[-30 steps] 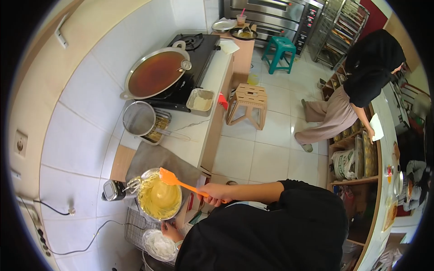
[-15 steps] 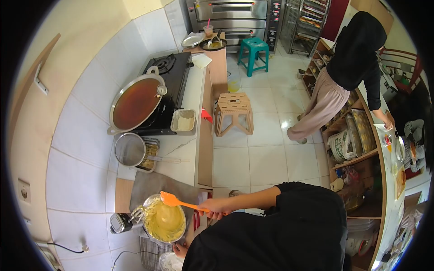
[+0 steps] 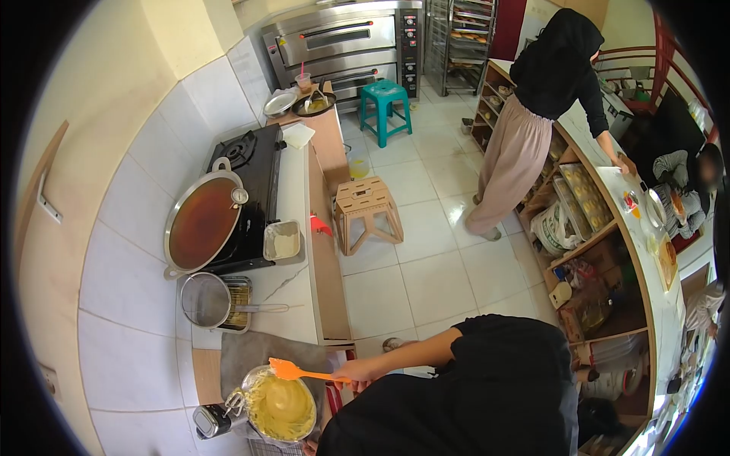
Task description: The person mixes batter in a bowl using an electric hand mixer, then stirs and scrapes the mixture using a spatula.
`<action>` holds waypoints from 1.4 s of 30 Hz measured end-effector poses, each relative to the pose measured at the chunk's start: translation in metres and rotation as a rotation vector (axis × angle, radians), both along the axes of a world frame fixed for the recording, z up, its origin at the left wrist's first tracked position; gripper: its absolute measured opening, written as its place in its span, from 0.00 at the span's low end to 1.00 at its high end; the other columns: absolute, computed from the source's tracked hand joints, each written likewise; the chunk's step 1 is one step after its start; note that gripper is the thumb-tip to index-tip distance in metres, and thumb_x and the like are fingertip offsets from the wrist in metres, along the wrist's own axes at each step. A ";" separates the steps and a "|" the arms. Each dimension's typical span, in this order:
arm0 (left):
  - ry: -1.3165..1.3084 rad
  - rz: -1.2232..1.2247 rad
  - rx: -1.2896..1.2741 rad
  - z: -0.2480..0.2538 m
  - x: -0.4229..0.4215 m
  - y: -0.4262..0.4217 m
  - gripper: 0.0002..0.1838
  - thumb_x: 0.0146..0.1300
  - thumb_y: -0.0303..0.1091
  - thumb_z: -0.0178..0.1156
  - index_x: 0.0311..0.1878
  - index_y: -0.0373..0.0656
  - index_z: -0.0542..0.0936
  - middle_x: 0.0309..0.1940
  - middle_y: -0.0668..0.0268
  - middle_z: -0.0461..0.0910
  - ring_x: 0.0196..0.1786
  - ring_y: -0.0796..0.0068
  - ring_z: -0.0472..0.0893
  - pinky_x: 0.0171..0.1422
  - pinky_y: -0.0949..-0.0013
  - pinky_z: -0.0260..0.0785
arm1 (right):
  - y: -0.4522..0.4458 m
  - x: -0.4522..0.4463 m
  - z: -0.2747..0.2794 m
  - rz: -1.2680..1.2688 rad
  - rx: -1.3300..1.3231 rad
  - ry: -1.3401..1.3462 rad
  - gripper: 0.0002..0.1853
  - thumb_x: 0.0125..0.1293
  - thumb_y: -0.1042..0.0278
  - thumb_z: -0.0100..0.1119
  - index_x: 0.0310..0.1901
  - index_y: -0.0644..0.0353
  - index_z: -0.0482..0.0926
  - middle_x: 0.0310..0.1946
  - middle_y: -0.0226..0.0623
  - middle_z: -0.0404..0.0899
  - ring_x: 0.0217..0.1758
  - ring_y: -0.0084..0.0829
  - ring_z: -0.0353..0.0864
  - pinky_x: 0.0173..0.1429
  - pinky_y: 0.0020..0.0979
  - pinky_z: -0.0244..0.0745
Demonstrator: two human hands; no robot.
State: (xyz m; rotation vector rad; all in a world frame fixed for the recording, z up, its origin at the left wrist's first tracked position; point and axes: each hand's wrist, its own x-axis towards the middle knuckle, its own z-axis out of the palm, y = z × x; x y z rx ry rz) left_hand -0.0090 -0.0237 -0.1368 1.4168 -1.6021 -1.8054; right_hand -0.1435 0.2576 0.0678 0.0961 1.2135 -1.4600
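A metal bowl of yellow batter [image 3: 281, 406] sits on a grey cloth [image 3: 262, 351] at the lower left. Above its upper rim is an orange spatula [image 3: 293, 371], whose handle is in my right hand [image 3: 361, 372]. Only a little of my left hand [image 3: 309, 447] shows at the bottom edge, by the bowl's lower side; its fingers are mostly hidden. Beside the bowl lies a hand mixer [image 3: 213, 420], its beaters against the bowl's left rim. A strainer [image 3: 206, 299] rests over a metal tray further up the counter.
A wide pan of reddish-brown liquid [image 3: 204, 224] stands by the black stove [image 3: 262, 167]. A tan stool [image 3: 366, 204] and a green stool [image 3: 385, 106] are on the floor. Another person [image 3: 517, 144] leans over the right counter [image 3: 627, 220]. An oven [image 3: 342, 45] stands behind.
The view has swung right, so the counter sits lower in the picture. The white-filled bowl has left view, and less of my left hand shows. The other person now reaches onto the counter.
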 end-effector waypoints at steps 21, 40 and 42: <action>0.007 -0.075 0.057 0.009 -0.014 0.004 0.18 0.61 0.37 0.56 0.52 0.38 0.75 0.29 0.67 0.74 0.21 0.80 0.71 0.21 0.79 0.63 | 0.005 0.000 0.002 0.102 -0.054 0.189 0.18 0.66 0.49 0.43 0.34 0.57 0.71 0.14 0.22 0.55 0.11 0.13 0.48 0.13 0.19 0.42; 0.018 -0.081 0.085 0.011 -0.007 -0.002 0.17 0.62 0.38 0.56 0.51 0.39 0.76 0.25 0.70 0.71 0.19 0.82 0.69 0.20 0.80 0.61 | 0.003 0.002 0.000 0.105 -0.059 0.157 0.19 0.66 0.49 0.43 0.34 0.58 0.70 0.14 0.23 0.56 0.10 0.14 0.49 0.13 0.20 0.43; 0.020 -0.081 0.088 0.012 -0.005 -0.003 0.17 0.62 0.39 0.56 0.51 0.40 0.76 0.25 0.70 0.71 0.19 0.82 0.69 0.20 0.80 0.61 | 0.004 0.001 0.002 0.116 -0.029 0.185 0.19 0.66 0.50 0.43 0.34 0.59 0.72 0.16 0.25 0.60 0.13 0.16 0.54 0.16 0.21 0.48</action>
